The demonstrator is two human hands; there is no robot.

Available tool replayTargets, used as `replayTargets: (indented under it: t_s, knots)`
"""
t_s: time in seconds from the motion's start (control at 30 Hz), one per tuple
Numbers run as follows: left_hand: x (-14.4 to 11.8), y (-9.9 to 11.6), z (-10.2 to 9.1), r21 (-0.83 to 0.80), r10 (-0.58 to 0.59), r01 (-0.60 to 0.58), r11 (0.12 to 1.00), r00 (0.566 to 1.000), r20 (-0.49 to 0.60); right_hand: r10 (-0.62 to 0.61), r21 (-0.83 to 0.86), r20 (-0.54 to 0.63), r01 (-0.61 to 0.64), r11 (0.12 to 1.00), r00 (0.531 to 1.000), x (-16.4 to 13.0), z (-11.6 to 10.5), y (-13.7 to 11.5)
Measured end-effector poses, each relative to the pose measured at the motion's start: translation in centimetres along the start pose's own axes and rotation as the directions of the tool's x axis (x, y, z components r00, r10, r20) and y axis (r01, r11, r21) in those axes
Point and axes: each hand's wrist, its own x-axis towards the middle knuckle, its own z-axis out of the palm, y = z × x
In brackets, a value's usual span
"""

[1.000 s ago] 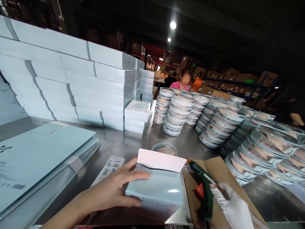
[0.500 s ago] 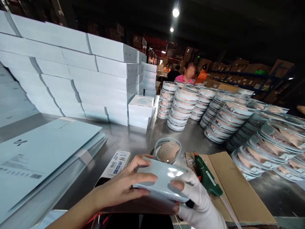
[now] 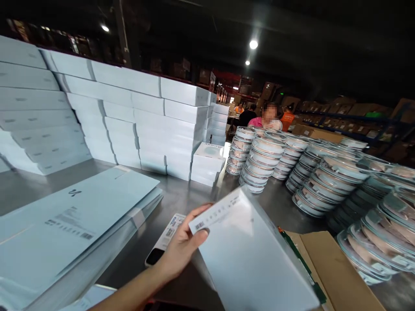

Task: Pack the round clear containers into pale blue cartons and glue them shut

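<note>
My left hand (image 3: 183, 248) grips the near-left corner of a pale blue box (image 3: 249, 255), lifted and tilted so its printed underside with a barcode faces me. The box hides the middle of the metal table (image 3: 181, 196) in front of me. My right hand is out of sight, behind or below the box. Only a thin strip of the green glue gun (image 3: 300, 263) shows along the box's right edge, lying on a brown cardboard sheet (image 3: 337, 272).
A stack of flat pale blue box blanks (image 3: 74, 211) lies at the left. Walls of finished white boxes (image 3: 129, 121) stand behind. Several stacks of lidded round containers (image 3: 311, 172) fill the right side. A phone and label card (image 3: 165, 237) lie near my hand. People work far behind.
The box was closed between both hands, then lifted and turned over so its underside faces me. My gloved right hand has left view. The single round container is now hidden.
</note>
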Motion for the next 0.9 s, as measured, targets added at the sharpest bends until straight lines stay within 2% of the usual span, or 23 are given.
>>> replayTargets:
  t_s: [0.07, 0.13, 0.17, 0.2, 0.23, 0.27, 0.3, 0.33, 0.37, 0.43, 0.5, 0.57, 0.63, 0.7, 0.77, 0.8, 0.87, 0.9]
  knots:
    - [0.1, 1.0, -0.8, 0.043, 0.003, -0.004, 0.999, 0.999, 0.033, -0.018, -0.015, -0.019, 0.017, 1.000, 1.000, 2.6, 0.7, -2.0]
    - [0.2, 2.2, -3.4, 0.240, 0.066, -0.066, 0.969, 0.998, 0.008, -0.032, -0.099, -0.091, 0.023, 0.995, 0.995, 6.9, 1.1, -4.3]
    - [0.1, 2.8, -5.3, 0.385, 0.118, -0.102, 0.917, 0.993, -0.019, -0.049, -0.188, -0.120, 0.026, 0.982, 0.991, 9.6, 1.5, -5.4]
    - [0.1, 3.3, -7.4, 0.532, 0.191, -0.141, 0.835, 0.981, -0.040, -0.080, -0.387, -0.187, 0.001, 0.922, 0.979, 12.6, 2.0, -6.4]
    - [-0.1, 3.6, -9.8, 0.652, 0.255, -0.160, 0.741, 0.965, -0.053, -0.175, -0.613, -0.174, 0.032, 0.789, 0.969, 15.8, 2.8, -7.2]
    - [-0.2, 3.8, -12.2, 0.751, 0.297, -0.133, 0.647, 0.951, -0.087, -0.225, -0.789, -0.032, 0.114, 0.604, 0.974, 19.1, 3.8, -7.7]
    - [-0.3, 3.9, -14.6, 0.840, 0.313, -0.059, 0.540, 0.940, -0.135, -0.259, -0.822, 0.053, 0.189, 0.537, 0.964, 22.3, 5.1, -8.1]
    - [-0.3, 4.0, -16.8, 0.900, 0.316, 0.060, 0.432, 0.924, -0.214, -0.273, -0.832, 0.120, 0.246, 0.496, 0.955, 25.2, 6.6, -8.2]
    - [-0.3, 4.0, -19.0, 0.912, 0.318, 0.139, 0.387, 0.908, -0.273, -0.267, -0.840, 0.190, 0.298, 0.454, 0.945, 27.8, 8.2, -8.0]
    - [-0.1, 3.9, -22.7, 0.906, 0.331, 0.274, 0.324, 0.864, -0.380, -0.218, -0.839, 0.294, 0.361, 0.408, 0.930, 31.7, 11.2, -7.4]
    - [0.2, 3.5, -25.8, 0.872, 0.322, 0.400, 0.284, 0.816, -0.479, -0.149, -0.839, 0.368, 0.397, 0.371, 0.918, 33.5, 13.5, -6.7]
    - [0.5, 3.1, -28.2, 0.826, 0.285, 0.505, 0.252, 0.777, -0.562, -0.122, -0.836, 0.403, 0.419, 0.355, 0.907, 33.3, 14.6, -6.4]
    - [0.5, 2.9, -29.7, 0.786, 0.248, 0.573, 0.230, 0.747, -0.617, -0.145, -0.826, 0.415, 0.439, 0.354, 0.898, 31.3, 14.4, -6.9]
    - [0.3, 3.3, -30.0, 0.769, 0.238, 0.602, 0.214, 0.732, -0.639, -0.174, -0.810, 0.427, 0.461, 0.363, 0.887, 27.9, 13.4, -8.2]
    - [0.0, 4.6, -28.8, 0.781, 0.289, 0.595, 0.192, 0.726, -0.624, -0.270, -0.792, 0.441, 0.513, 0.333, 0.856, 23.5, 12.2, -9.8]
    - [-0.1, 5.6, -27.5, 0.796, 0.327, 0.581, 0.172, 0.728, -0.602, -0.368, -0.790, 0.435, 0.545, 0.282, 0.821, 21.2, 11.7, -10.6]
    - [-0.5, 7.7, -24.1, 0.820, 0.510, 0.566, 0.080, 0.684, -0.522, -0.651, -0.808, 0.399, 0.583, 0.083, 0.645, 16.6, 11.2, -11.7]
    - [-0.8, 8.5, -22.1, 0.828, 0.557, 0.561, 0.014, 0.683, -0.473, -0.747, -0.822, 0.375, 0.570, 0.006, 0.548, 14.6, 11.2, -11.9]
